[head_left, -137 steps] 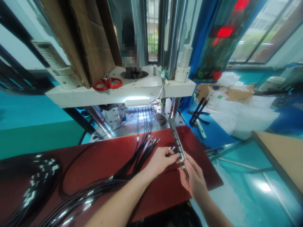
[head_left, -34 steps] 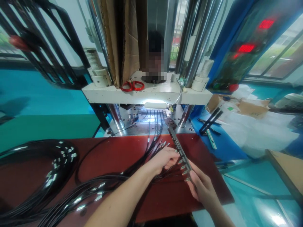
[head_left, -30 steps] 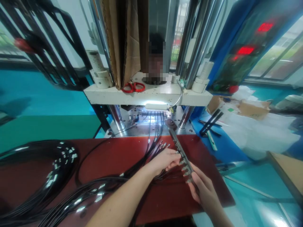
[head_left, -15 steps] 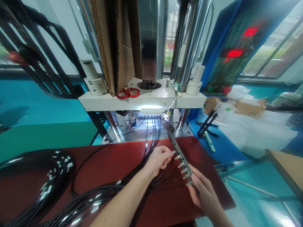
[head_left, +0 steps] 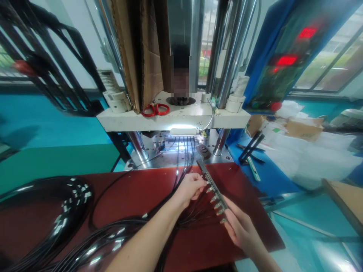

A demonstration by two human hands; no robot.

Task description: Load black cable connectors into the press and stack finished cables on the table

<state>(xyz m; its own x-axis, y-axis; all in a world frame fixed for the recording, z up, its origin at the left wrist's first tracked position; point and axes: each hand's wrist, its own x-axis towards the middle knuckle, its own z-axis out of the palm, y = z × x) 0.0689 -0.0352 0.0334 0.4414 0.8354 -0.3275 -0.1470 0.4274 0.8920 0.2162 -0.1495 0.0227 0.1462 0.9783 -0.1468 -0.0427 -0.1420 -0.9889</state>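
My right hand [head_left: 241,226] grips the near end of a long, narrow metal bar [head_left: 213,185], held at a slant above the red-brown table. Along the bar's left side sits a row of several small metal connectors [head_left: 217,206], with thin black cables trailing behind them. My left hand [head_left: 193,187] is closed in a pinch at the upper connectors, its fingertips on a small cable connector against the bar; the fingers partly hide it. Black cables [head_left: 185,158] run past my left hand to the lit plate of the press.
The press has a white crossbeam [head_left: 176,122] with red-handled scissors [head_left: 155,109] on it. Coiled black cables [head_left: 76,204] lie on the left of the table [head_left: 136,196]. To the right are a cutter [head_left: 253,169] on a blue surface and a control box [head_left: 279,56].
The bar and my right hand have shifted slightly left and up, and the bar's far end has come away from the round dark fitting. My left hand keeps its pinch.
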